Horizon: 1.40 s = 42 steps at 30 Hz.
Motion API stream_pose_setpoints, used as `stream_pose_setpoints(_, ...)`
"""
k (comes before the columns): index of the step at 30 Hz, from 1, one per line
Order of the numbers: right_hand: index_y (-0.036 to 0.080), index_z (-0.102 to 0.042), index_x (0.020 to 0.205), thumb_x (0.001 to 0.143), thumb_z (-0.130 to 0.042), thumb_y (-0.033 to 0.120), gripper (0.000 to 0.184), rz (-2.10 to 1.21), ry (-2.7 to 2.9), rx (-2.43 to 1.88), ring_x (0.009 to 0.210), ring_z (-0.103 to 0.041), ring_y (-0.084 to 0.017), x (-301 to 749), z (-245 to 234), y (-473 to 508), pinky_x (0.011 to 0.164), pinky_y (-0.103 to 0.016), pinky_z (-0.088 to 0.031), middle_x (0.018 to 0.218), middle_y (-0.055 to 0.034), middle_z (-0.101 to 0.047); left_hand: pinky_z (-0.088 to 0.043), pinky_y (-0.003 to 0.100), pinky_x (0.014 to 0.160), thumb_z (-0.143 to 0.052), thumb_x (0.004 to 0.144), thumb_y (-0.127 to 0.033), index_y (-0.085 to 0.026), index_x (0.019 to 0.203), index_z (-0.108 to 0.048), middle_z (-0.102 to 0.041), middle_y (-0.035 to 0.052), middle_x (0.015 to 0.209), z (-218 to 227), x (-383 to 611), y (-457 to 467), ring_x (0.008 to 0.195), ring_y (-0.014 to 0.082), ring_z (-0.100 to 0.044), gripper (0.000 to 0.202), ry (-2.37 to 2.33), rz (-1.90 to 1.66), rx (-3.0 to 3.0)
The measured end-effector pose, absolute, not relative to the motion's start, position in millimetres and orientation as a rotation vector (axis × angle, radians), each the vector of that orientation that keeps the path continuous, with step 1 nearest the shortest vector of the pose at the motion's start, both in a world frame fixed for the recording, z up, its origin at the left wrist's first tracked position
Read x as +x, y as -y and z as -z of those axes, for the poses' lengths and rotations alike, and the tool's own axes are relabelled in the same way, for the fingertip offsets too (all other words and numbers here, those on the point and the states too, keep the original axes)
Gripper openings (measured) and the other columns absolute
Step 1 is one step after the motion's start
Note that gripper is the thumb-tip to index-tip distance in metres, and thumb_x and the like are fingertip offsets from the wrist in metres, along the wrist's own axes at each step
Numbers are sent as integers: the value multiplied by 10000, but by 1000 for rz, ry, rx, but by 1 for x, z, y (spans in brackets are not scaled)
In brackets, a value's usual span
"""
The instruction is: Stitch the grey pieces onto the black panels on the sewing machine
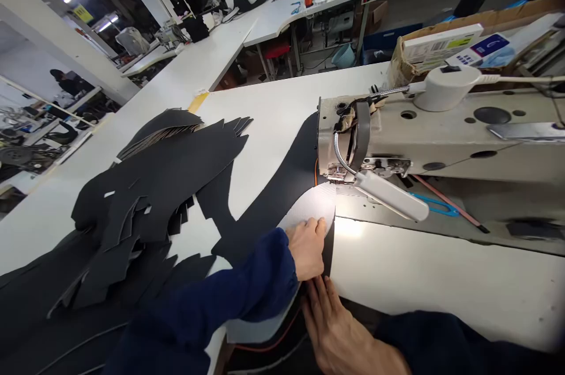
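Observation:
A light grey fabric piece [309, 203] lies over dark fabric [282, 181] at the sewing machine [353, 128], its far end at the presser foot [338, 172]. My left hand [308, 250] is closed, its fingers curled on the edge of the light piece just in front of the foot. Behind it, nearer my body, my right hand [338, 331] lies with fingers stretched out over the dark fabric and nearly touches the left. An orange line [315, 172] shows on the dark fabric beside the machine head. Folds below the table edge are partly hidden by my sleeves.
Stacks of dark cut pieces [163, 175] cover the left of the white table [375, 257]. A white lamp [392, 195] hangs by the needle area. Blue snips [435, 204] and a reddish pencil-like stick [454, 207] lie under the machine arm. A cardboard box [399, 63] stands behind.

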State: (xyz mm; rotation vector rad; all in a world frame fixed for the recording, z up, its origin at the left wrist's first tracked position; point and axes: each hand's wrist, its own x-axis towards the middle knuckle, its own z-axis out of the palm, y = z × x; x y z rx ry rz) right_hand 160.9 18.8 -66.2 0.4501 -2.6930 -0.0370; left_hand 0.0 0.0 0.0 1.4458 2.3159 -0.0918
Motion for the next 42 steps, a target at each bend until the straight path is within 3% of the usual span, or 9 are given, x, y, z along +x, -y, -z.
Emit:
stream_pose_setpoints(6,-20,-682,944,678,-471,220,416,-9,2597,310,1010,-586,-414,153,83,-15,849,-548,-436,1022,-273,-651,-516,412,707,-466,740,-207,-15,1410,-329,-576,196,1122,2,4,-16,887,301,-610,710,-2297,224,1442)
stream_pose_setpoints(16,-47,-667,1024,712,-514,222,439,175,2741,400,1030,-575,-423,135,69,-39,877,-580,-433,1088,-300,-617,-511,397,663,-447,749,-211,41,1363,-380,-588,209,1093,2,-15,-41,829,287,-626,667,-2357,222,1533)
stream_pose_setpoints(20,-23,-682,1005,693,-574,182,389,232,2842,448,984,-592,-398,123,55,-49,861,-596,-435,1073,-306,-620,-517,388,718,-539,690,-265,56,1361,-361,-561,214,1139,-2,-19,-43,874,296,-617,764,-2347,227,1551)
stream_pose_setpoints(25,89,-735,841,687,-613,119,199,251,3033,508,917,-613,-370,111,42,-61,841,-619,-434,890,-218,-685,-517,359,737,-537,720,-280,-27,1373,-352,-567,172,1134,-6,-14,-29,920,275,-607,725,-2237,323,1583)
stream_pose_setpoints(29,114,-732,839,712,-587,94,194,250,3053,532,902,-626,-352,102,38,-70,861,-617,-428,857,-182,-695,-517,366,670,-484,783,-238,-23,1358,-369,-575,175,1091,-3,-14,-28,842,264,-624,624,-2256,326,1605)
stream_pose_setpoints(37,-67,-638,1050,696,-585,173,431,283,2817,454,1001,-597,-395,118,50,-53,878,-583,-442,1080,-336,-602,-509,371,653,-471,787,-164,-86,1082,-599,-553,153,1125,-13,-22,-57,790,256,-636,331,-2252,398,1582)
stream_pose_setpoints(42,-58,-649,1004,700,-571,141,372,293,2777,385,970,-616,-385,116,60,-53,831,-547,-468,1045,-334,-615,-517,377,654,-511,748,-188,-70,1051,-595,-540,172,1147,-3,-28,-62,804,269,-639,336,-2308,351,1611)
